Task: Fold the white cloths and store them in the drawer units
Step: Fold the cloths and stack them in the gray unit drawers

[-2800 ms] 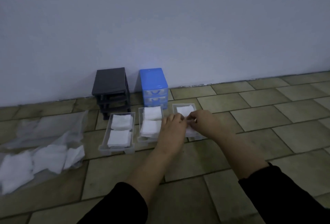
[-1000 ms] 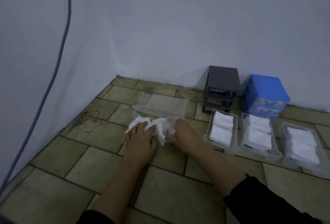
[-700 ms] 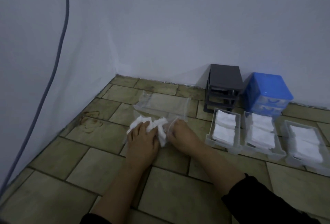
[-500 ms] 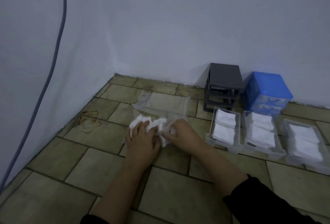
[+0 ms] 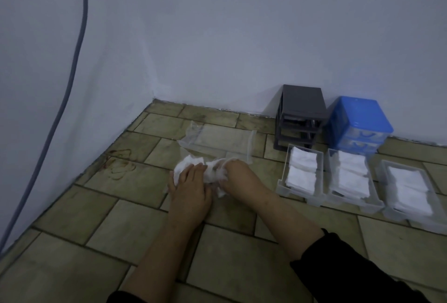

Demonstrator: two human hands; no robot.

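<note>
A heap of crumpled white cloths (image 5: pixel 187 165) lies on the tiled floor at the mouth of a clear plastic bag (image 5: pixel 217 139). My left hand (image 5: pixel 189 185) rests flat on the heap's left part. My right hand (image 5: pixel 238 178) is closed on a crumpled white cloth (image 5: pixel 214 174) in the middle. To the right stand three clear drawers pulled out on the floor, a left one (image 5: pixel 281 181), a middle one (image 5: pixel 352 200) and a right one (image 5: pixel 387 210), each holding folded white cloths. Behind them are a dark grey drawer unit (image 5: pixel 301 103) and a blue drawer unit (image 5: pixel 358 119).
White walls meet in a corner at the back left. A grey cable (image 5: pixel 70 68) hangs down the left wall. A reddish stain (image 5: pixel 119 163) marks the tiles left of the heap. Bare tiles lie in front of my arms.
I turned from the drawers, where both hands were at the right drawer, to the cloth heap at the left. Over the last second my right hand closed on a cloth from the heap.
</note>
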